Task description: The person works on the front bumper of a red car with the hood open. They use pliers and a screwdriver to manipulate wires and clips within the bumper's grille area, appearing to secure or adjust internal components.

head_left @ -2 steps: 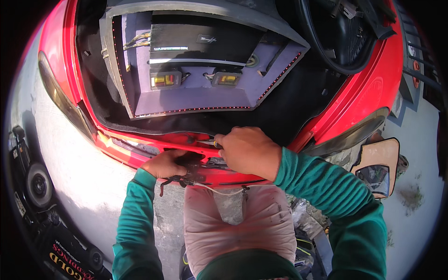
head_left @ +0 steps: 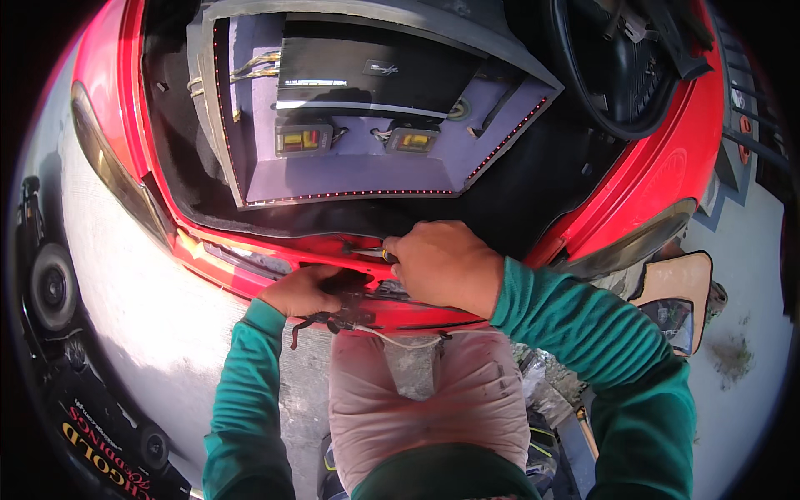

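Observation:
My right hand (head_left: 446, 265) is closed around the handle of what looks like a screwdriver (head_left: 367, 251). Its metal shaft points left, with the tip at the inner face of the red rear panel (head_left: 250, 279) of an open car trunk. My left hand (head_left: 302, 290) is curled at a dark gap in that panel, just left of a black mechanism (head_left: 357, 313). The fingertips there are hidden, and I cannot make out what they grip. A pale cable (head_left: 408, 342) runs from the mechanism along the panel's lower edge.
Inside the trunk sits a purple-lined box (head_left: 350, 177) edged with small red lights, holding a black amplifier (head_left: 375, 71). A spare tyre (head_left: 560, 67) leans at the upper right. A beige-backed panel (head_left: 687, 279) lies right of the car; a black vehicle (head_left: 54, 287) stands left.
The whole view has shifted slightly, so the trunk box appears a little further right and higher. Both hands keep nearly the same place and hold.

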A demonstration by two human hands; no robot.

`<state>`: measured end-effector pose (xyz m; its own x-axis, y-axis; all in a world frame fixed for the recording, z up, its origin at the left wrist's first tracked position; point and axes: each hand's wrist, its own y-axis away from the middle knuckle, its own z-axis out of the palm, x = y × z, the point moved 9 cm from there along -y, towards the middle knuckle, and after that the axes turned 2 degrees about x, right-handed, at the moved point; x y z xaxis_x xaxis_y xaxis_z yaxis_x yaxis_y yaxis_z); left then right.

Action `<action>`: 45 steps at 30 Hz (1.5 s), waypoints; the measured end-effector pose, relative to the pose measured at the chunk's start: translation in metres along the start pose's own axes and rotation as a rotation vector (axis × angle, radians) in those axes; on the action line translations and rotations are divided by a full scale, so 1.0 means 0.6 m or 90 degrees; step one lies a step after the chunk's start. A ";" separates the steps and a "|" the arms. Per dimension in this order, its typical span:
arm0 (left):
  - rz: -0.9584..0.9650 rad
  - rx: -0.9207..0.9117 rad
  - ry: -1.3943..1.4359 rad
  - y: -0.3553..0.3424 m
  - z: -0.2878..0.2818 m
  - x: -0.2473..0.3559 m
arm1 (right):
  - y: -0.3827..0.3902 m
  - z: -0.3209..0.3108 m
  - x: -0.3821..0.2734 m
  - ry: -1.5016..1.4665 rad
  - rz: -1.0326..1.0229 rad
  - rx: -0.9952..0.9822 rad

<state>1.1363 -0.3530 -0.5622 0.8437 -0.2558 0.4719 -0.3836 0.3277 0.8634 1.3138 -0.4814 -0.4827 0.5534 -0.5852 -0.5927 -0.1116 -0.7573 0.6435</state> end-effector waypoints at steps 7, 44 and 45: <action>0.016 0.008 -0.029 0.001 -0.001 0.015 | -0.039 -0.028 -0.038 0.049 -0.016 -0.032; -0.046 -0.039 -0.113 -0.014 0.004 0.064 | -0.091 -0.074 -0.030 0.091 0.016 -0.151; -0.033 -0.045 -0.112 -0.015 0.007 0.061 | -0.093 -0.073 -0.033 0.093 0.004 -0.135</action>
<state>1.1688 -0.3691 -0.5520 0.7808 -0.4262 0.4569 -0.3091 0.3721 0.8752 1.3450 -0.4149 -0.4854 0.6684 -0.5298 -0.5221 0.0522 -0.6668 0.7434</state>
